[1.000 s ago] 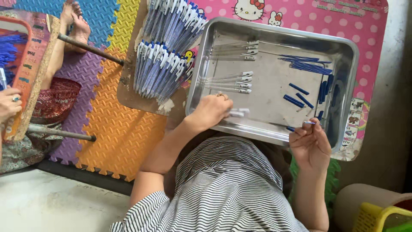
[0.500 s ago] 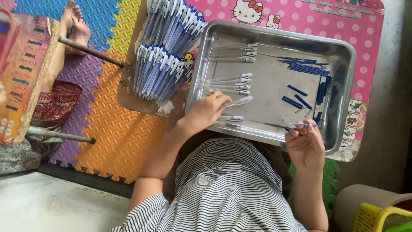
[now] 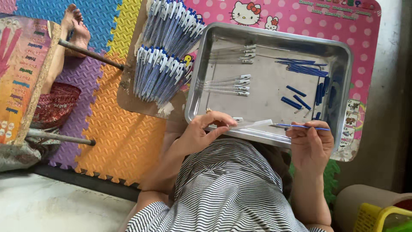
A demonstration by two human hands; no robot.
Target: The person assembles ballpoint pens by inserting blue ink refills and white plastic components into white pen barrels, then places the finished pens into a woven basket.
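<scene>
Head view: left hand (image 3: 206, 131) pinches a clear pen barrel (image 3: 253, 125), right hand (image 3: 310, 138) grips a blue refill (image 3: 300, 126) over the steel tray (image 3: 270, 137); assembled pens (image 3: 161, 73) lie stacked alongside, several barrels (image 3: 229, 85) and refills (image 3: 302, 68) wait.

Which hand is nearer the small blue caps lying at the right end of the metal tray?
Right. The right hand sits just below the small blue caps; the left hand is at the metal tray's near-left edge.
</scene>
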